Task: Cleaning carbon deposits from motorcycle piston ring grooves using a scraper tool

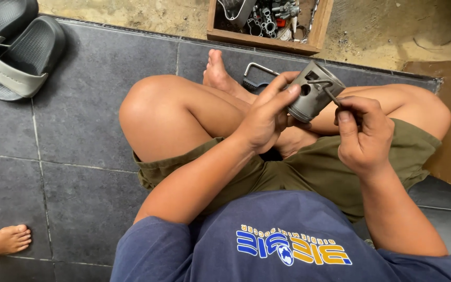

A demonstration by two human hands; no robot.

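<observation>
The person sits cross-legged on the dark tiled floor (79, 104), and the grey metal piston (314, 94) is held up over the knees, just in front of the far edge of the tiles. The left hand (264, 117) wraps its fingers (280, 86) around the left side of the piston, clamped on its skirt, while the right hand (361, 133) has its fingers (348, 112) pinched together on a thin metal tool (332, 94) whose tip lies against the wire clip (320, 82) at the piston's side hole. The chief risk, as I judge it, is the clip springing free: it looks like bent spring wire, and if the tool levers it out suddenly it could fly off toward the sandy ground (131, 13) beyond the tiles and be hard to find there. A slip of the tool is the second risk, since its tip works close to the left thumb and the bare legs lie directly beneath (nothing shields them). The piston itself is gripped from one side only, so a hard push from the right could twist it out of the left hand and drop it onto a shin or the tiles, which might dent its edge. A wooden box (270, 26) of metal parts sits far centre, a bent metal rod (257, 70) lies by the foot, grey sandals (16, 57) rest at far left, and another person's bare foot (3, 240) shows at near left.
</observation>
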